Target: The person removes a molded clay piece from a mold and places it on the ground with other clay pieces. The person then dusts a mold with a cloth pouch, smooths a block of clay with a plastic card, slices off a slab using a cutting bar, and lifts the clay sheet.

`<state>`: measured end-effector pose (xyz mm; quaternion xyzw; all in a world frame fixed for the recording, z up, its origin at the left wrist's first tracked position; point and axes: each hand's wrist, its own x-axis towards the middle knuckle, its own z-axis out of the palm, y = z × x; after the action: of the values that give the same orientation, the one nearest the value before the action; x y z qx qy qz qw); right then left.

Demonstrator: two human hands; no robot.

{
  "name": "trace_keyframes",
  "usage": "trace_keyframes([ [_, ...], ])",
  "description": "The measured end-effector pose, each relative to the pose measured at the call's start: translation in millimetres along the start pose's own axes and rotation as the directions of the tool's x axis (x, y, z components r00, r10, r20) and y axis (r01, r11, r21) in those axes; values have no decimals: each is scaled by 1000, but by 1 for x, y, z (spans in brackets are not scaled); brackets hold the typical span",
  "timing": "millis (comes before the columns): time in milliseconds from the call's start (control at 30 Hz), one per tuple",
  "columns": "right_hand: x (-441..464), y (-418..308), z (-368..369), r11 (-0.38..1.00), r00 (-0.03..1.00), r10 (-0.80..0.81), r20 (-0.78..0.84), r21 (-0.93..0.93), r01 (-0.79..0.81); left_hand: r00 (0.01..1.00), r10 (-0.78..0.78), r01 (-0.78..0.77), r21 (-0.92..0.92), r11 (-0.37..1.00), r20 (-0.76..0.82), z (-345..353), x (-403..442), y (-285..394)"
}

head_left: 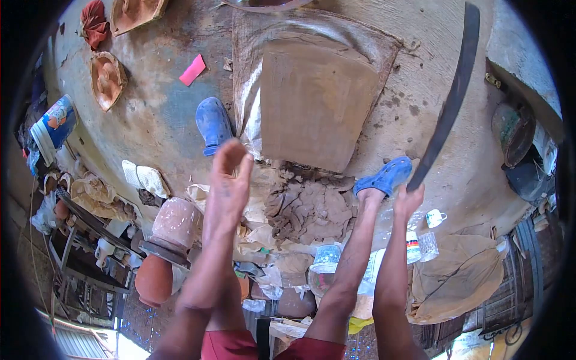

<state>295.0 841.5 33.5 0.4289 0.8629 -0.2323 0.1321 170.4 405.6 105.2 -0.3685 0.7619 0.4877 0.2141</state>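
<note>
My right hand (pixel 408 203) is closed round the lower end of a long dark flat strip (pixel 449 108), which rises up and to the right. My left hand (pixel 233 174) is raised near the blue clog on my left foot, fingers curved and apart, holding nothing. Between and beyond my feet, a smooth rectangular clay slab (pixel 318 102) lies on a cloth sack (pixel 245 36). A rough heap of dark clay (pixel 312 210) sits just on the near side of the slab.
Blue clogs (pixel 213 123) (pixel 387 177) flank the slab. A pink piece (pixel 192 70) and clay moulds (pixel 107 81) lie at left. Pots (pixel 154 281) stand at lower left, with a white cup (pixel 435 218) and a round covered object (pixel 459 276) at lower right.
</note>
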Motion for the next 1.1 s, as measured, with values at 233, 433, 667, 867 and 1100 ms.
trace_keyframes([
  [233,53,-79,100,995,999,-13,-47,-104,8,659,-668,491,-871,33,346,127,-48,-102],
  [433,-20,-102,75,973,985,-172,12,-155,171,740,-599,326,-942,-80,307,155,-33,-86],
  [667,-93,-147,43,862,823,-453,342,-68,503,592,-785,463,-874,148,180,143,-39,-63],
  [867,-110,-202,65,523,397,-563,725,-59,850,696,-717,418,-789,451,-41,135,-49,-33],
  [1100,-97,-224,87,626,518,-669,533,26,780,832,-517,382,-469,797,-201,119,-53,33],
])
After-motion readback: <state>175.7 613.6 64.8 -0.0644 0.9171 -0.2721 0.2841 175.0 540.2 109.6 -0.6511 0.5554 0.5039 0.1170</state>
